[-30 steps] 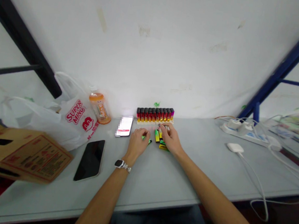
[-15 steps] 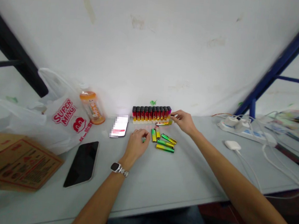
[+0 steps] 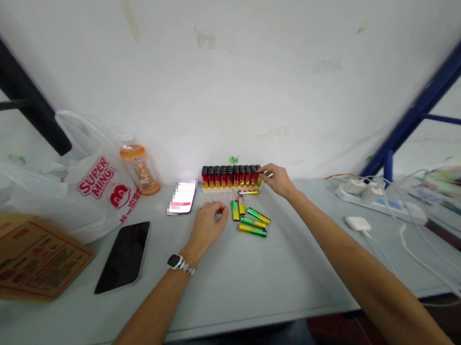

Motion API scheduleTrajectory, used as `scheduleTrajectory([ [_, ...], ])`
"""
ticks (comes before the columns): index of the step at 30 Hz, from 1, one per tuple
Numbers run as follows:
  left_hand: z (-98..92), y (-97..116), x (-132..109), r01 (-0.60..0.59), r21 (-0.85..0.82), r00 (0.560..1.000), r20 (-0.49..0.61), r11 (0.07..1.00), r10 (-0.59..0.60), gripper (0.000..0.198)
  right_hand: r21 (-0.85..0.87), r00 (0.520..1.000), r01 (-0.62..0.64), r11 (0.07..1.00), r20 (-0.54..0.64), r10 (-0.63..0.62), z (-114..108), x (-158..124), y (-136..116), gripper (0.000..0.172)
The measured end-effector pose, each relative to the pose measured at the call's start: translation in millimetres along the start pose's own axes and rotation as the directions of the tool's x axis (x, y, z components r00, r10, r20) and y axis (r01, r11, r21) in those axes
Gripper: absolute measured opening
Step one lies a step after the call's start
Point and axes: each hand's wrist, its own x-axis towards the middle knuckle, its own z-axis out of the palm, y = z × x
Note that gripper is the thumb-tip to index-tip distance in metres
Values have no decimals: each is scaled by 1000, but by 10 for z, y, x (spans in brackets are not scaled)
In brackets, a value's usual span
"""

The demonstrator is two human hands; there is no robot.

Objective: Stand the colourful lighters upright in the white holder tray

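Rows of upright red and yellow lighters [image 3: 230, 178] with black tops stand in a pale tray [image 3: 218, 190] against the wall. My right hand [image 3: 275, 179] is at the tray's right end, its fingers pinched on a lighter [image 3: 259, 179] there, mostly hidden by the fingertips. My left hand [image 3: 211, 220] rests on the table left of the loose lighters, fingers curled; what they hold, if anything, is hidden. Several green and yellow lighters [image 3: 252, 230] lie in front of the tray, and a shiny golden one [image 3: 248, 192] lies along its front edge.
A lit phone [image 3: 183, 196], a dark tablet [image 3: 123, 257], an orange bottle [image 3: 140, 165], a white plastic bag [image 3: 93, 193] and a cardboard box [image 3: 28, 257] are on the left. On the right are a white charger [image 3: 358, 223], a power strip [image 3: 383, 202] and cables.
My right hand has shifted slightly left and closer over the tray's right end. The fingers of my left hand are curled a little differently. The camera view has moved slightly.
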Motion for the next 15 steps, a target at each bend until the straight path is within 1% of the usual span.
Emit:
scheduleTrajectory([
  [4, -8, -2, -2, -9, 18, 1000, 12, 1000, 9, 23, -3, 1000, 3, 1000, 29, -3, -16, 67, 15, 20],
  [9, -7, -11, -2, -9, 8, 1000, 12, 1000, 9, 23, -22, 999, -2, 1000, 35, 3, -47, 87, 0, 19],
  [12, 2, -14, -2, -10, 12, 1000, 6, 1000, 10, 22, -34, 998, -34, 999, 43, 35, -46, 75, -9, 18],
  [15, 10, -18, -2, -2, 12, 1000, 12, 1000, 1, 22, -24, 997, -81, 996, 0, 81, -11, 56, -8, 19],
])
